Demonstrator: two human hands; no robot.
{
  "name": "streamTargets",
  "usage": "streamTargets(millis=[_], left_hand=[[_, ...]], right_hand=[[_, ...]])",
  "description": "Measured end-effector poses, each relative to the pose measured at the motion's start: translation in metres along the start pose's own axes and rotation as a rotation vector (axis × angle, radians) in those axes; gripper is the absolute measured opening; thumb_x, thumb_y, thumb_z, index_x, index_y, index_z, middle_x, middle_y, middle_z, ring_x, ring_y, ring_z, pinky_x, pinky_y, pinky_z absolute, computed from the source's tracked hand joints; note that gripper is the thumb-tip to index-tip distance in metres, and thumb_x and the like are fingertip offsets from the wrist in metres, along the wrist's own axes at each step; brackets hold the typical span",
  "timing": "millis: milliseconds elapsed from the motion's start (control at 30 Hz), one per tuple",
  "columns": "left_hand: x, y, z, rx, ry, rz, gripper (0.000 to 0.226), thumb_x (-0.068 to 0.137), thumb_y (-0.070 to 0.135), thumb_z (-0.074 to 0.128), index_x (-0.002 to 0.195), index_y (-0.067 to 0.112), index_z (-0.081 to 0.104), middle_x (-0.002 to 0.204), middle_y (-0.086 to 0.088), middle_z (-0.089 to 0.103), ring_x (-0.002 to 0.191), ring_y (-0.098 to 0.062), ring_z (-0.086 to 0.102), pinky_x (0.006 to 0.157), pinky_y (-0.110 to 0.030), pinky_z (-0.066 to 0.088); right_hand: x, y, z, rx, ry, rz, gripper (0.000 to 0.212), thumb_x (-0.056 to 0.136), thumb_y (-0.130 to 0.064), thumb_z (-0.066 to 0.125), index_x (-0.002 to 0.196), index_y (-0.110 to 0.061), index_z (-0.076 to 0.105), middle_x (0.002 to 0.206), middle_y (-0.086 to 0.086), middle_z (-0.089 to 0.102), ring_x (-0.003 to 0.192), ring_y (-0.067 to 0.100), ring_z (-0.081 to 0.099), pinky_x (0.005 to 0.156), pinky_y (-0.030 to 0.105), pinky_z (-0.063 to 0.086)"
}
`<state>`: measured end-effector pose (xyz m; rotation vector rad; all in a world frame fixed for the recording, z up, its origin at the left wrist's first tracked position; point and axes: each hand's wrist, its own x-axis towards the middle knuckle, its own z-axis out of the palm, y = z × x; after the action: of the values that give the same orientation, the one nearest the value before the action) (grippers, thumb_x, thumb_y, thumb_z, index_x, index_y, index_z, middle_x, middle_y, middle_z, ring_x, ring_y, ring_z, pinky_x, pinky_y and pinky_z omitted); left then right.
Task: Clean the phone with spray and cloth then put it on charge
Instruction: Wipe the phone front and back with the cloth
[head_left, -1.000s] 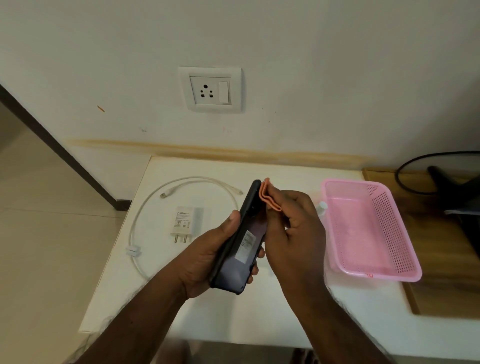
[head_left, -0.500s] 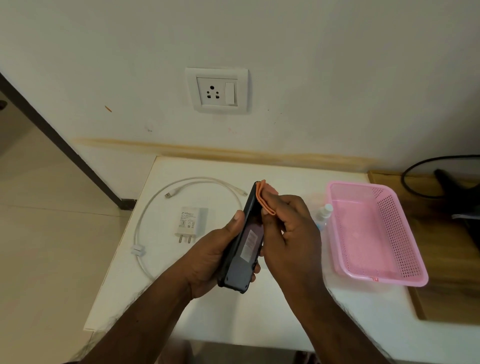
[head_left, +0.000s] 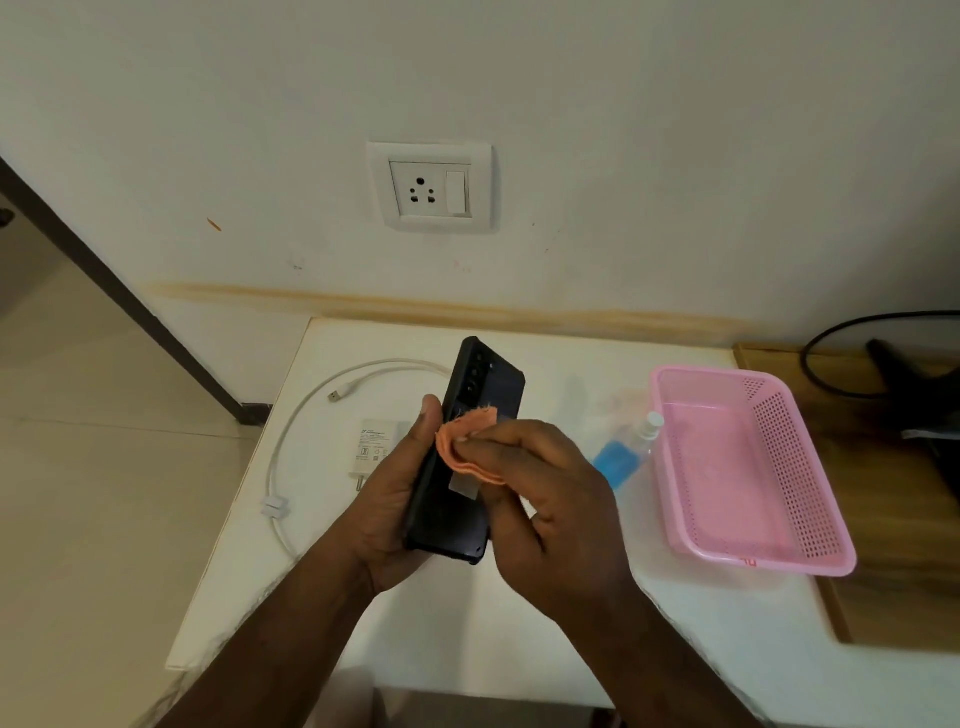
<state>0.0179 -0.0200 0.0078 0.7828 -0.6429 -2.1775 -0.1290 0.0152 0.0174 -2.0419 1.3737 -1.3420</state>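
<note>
The phone (head_left: 467, 441) is held above the white table (head_left: 519, 649), rear side turned toward the camera and its camera end pointing away from the person. It is gripped along its long edges by the left hand (head_left: 387, 512), the thumb laid on the left edge and the fingers wrapped behind; the grip is closed around the phone body. A folded orange cloth (head_left: 462, 447) is pinched in the grip of the right hand (head_left: 545, 499) and is pressed against the middle of the phone's back, just above a pale sticker.

The white charger (head_left: 374, 447) is laid flat on the table to the left of the hands and is partly covered by the left hand. The white cable (head_left: 296, 431) is curved around the charger, one loose plug lying near its upper end. The spray bottle (head_left: 626, 449) with blue liquid is lying on the table just beside the pink basket (head_left: 779, 488). A wall socket (head_left: 430, 188) is mounted above the table.
</note>
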Motion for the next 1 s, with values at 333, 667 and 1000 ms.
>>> streamTargets(millis=[333,667,1000], left_hand=[[0.004,-0.006,-0.005,0.217,-0.043,-0.078,0.078,0.069,0.078,0.066,0.117,0.017,0.073,0.111,-0.013,0.069,0.094,-0.029,0.065,0.088,-0.045,0.053],[0.003,-0.001,-0.003,0.093,0.107,0.07,0.069,0.075,0.07,0.061,0.123,0.02,0.07,0.122,-0.013,0.069,0.114,-0.03,0.065,0.086,-0.044,0.056],[0.006,0.007,-0.014,0.123,0.189,0.196,0.064,0.082,0.073,0.054,0.116,0.022,0.073,0.107,-0.008,0.069,0.098,-0.024,0.066,0.086,-0.039,0.053]], right_hand=[[0.009,0.012,-0.012,0.064,0.301,0.26,0.032,0.093,-0.008,0.057,0.121,-0.02,0.068,0.11,-0.009,0.066,0.104,0.01,0.063,0.085,0.023,0.053],[-0.001,-0.013,0.01,-0.05,-0.027,0.114,0.036,0.094,-0.029,0.05,0.122,-0.017,0.068,0.118,-0.003,0.066,0.108,0.01,0.06,0.09,0.03,0.055],[-0.005,-0.015,0.012,0.062,-0.193,0.052,0.027,0.09,-0.014,0.064,0.116,-0.015,0.072,0.114,-0.002,0.069,0.105,0.014,0.063,0.086,0.035,0.056]])
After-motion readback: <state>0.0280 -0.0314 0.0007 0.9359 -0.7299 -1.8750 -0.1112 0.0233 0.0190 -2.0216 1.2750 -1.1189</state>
